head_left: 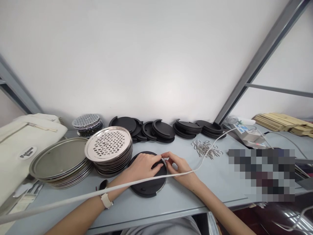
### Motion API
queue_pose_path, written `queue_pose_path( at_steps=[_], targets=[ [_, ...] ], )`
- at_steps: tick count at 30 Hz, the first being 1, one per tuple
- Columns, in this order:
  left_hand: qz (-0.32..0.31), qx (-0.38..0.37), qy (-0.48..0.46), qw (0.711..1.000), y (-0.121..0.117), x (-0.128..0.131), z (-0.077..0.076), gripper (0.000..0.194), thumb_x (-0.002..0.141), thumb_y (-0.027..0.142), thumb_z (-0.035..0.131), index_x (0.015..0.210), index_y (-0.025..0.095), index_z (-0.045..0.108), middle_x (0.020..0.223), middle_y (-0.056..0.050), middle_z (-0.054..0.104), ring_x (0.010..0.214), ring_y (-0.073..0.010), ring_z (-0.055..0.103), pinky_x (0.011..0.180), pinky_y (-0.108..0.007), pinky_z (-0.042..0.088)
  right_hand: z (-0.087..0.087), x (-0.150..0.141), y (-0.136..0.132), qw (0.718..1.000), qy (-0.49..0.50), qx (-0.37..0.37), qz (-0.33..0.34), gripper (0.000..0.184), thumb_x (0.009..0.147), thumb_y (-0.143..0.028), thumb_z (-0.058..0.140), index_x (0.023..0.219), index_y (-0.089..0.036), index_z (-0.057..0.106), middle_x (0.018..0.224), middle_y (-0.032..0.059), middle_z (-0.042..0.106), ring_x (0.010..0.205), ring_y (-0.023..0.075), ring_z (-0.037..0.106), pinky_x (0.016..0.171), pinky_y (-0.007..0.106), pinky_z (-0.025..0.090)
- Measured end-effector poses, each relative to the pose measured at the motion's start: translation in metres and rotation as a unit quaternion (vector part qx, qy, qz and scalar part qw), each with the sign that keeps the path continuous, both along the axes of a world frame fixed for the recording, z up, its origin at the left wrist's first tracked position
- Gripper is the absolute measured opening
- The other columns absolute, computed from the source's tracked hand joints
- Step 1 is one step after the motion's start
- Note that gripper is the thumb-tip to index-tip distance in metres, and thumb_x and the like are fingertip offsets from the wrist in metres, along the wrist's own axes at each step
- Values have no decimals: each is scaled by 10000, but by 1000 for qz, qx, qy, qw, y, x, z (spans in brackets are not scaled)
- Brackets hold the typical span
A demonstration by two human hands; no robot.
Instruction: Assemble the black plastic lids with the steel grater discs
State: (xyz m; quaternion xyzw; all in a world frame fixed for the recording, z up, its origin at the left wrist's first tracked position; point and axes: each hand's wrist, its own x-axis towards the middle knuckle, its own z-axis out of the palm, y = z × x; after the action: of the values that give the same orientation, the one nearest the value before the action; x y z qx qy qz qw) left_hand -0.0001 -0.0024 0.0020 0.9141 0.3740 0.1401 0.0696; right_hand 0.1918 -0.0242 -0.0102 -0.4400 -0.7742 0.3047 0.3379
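Left of frame: metal trays (58,160), stacked, presumably to save space; grater discs (110,143) likewise. Lower centre: black disc (141,188) flat on bench (181,202); left hand (146,163) over it, likely steadying, thumb and forefinger slightly apart. Right hand (179,166) at rim, fingers curled; pinch contents: cannot tell. Right of centre: loose wire clips (205,149), reachable.

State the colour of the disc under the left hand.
The disc is black; the head view shows it.

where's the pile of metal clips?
Head view, right of centre: the metal clips lie on the grey table, in front of the black discs and beyond the right hand.
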Motion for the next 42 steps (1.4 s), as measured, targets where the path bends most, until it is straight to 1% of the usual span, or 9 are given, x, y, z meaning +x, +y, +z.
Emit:
queue_pose_path(
  at_steps=[3,8,18,26,32,36,40,42],
  targets=[
    [-1,-1,-1,1000,0,0,0,170,942,303,437,937,212,581,818,-15,670,721,-189,631,607,-270,366,-1,-1,1,1000,0,-1,-4,200,902,-188,431,1054,-220,557,835,-6,620,705,121,565,695,237,437],
    [-3,-1,-4,1000,-1,0,0,167,944,302,439,948,213,579,821,-9,670,729,-187,633,610,-269,367,-2,0,1,1000,6,1,6,213,889,-164,435,1058,-226,549,891,2,620,775,129,576,755,252,442],
    [3,-2,1,1000,-1,0,1,168,937,309,450,936,211,587,804,-14,666,718,-189,630,600,-272,363,-3,1,0,1000,-2,2,12,280,830,-102,428,1060,-221,534,907,1,592,781,127,561,746,260,442],
    [10,-6,3,1000,-1,1,2,161,926,311,462,979,222,585,823,-12,673,739,-196,637,606,-273,378,-6,1,1,1000,-7,8,2,245,824,-122,450,1035,-221,525,879,0,583,770,132,564,727,261,443],
    [13,-6,5,1000,-2,1,3,176,921,319,459,967,218,596,822,-19,672,744,-197,637,618,-271,390,-4,0,1,1000,-6,19,3,228,817,-114,452,1007,-221,520,885,5,588,788,141,567,770,285,454],
    [14,-4,3,1000,-3,1,4,162,921,313,461,947,219,590,810,-12,666,721,-192,631,595,-267,378,-3,1,1,1000,2,30,7,213,822,-112,453,989,-218,531,893,13,587,804,148,566,774,292,460],
    [12,-2,2,1000,-3,1,4,158,921,312,464,921,216,589,800,-11,664,705,-190,628,585,-268,367,-5,2,3,999,12,30,9,201,833,-110,453,968,-217,557,892,13,607,820,151,580,778,290,467],
    [12,-1,2,1000,-2,1,4,165,924,312,457,911,213,589,800,-14,664,705,-191,626,588,-269,365,-6,2,3,999,23,25,12,211,842,-107,451,974,-220,571,931,16,627,856,151,595,802,289,472]
  ],
)
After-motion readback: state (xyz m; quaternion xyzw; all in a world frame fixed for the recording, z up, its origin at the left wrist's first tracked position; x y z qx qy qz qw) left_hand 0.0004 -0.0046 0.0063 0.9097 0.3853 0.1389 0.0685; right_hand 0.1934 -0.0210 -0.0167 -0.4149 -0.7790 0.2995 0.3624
